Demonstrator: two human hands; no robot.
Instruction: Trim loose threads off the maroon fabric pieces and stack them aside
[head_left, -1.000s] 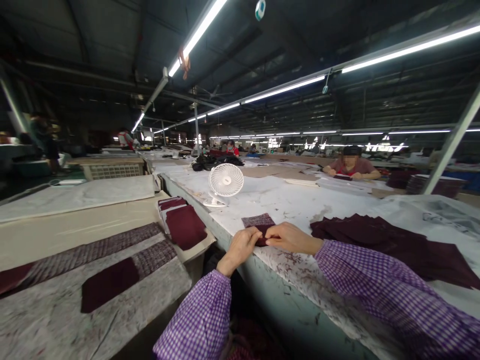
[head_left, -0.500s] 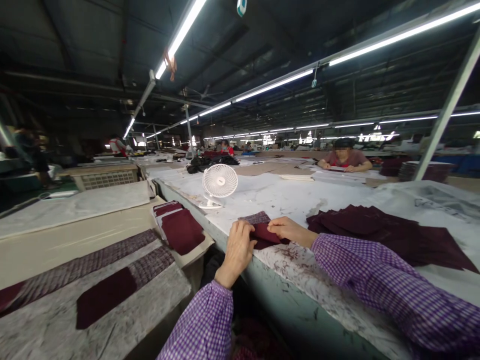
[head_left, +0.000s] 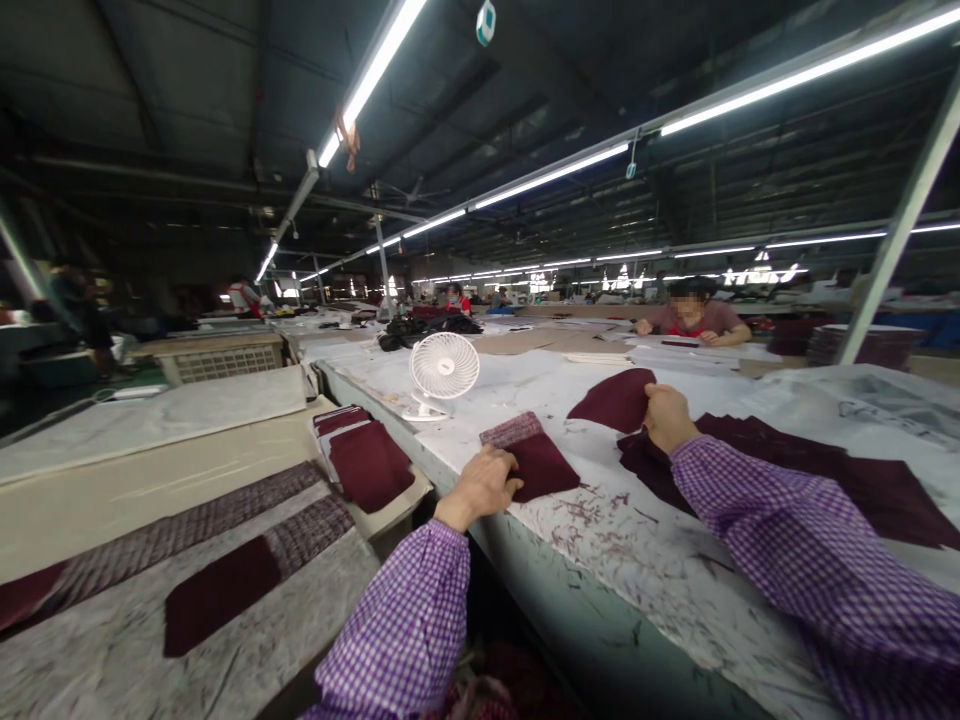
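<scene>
My right hand (head_left: 670, 418) pinches a maroon fabric piece (head_left: 611, 400) by its right end, raised over the white-covered table (head_left: 525, 375). My left hand (head_left: 484, 485) rests at the left edge of another maroon fabric piece (head_left: 541, 466) near the table's front edge. Its fingers lie on the cloth, with the thumb apart. Along that piece's far side shows a strip of speckled, lighter fabric (head_left: 511, 428). Beneath and beyond my right wrist spreads a fanned pile of maroon fabric pieces (head_left: 795, 465).
A white clip fan (head_left: 444, 366) stands behind my left hand. To the left, a lower surface (head_left: 300, 610) carries rows of speckled pieces (head_left: 311, 530) and a stack of maroon pieces (head_left: 371, 465). A co-worker (head_left: 694, 315) sits across the table; a metal post (head_left: 896, 210) rises at right.
My right hand has moved right and up from beside my left hand, carrying a maroon piece away. The piece under my left hand now lies flat and uncovered.
</scene>
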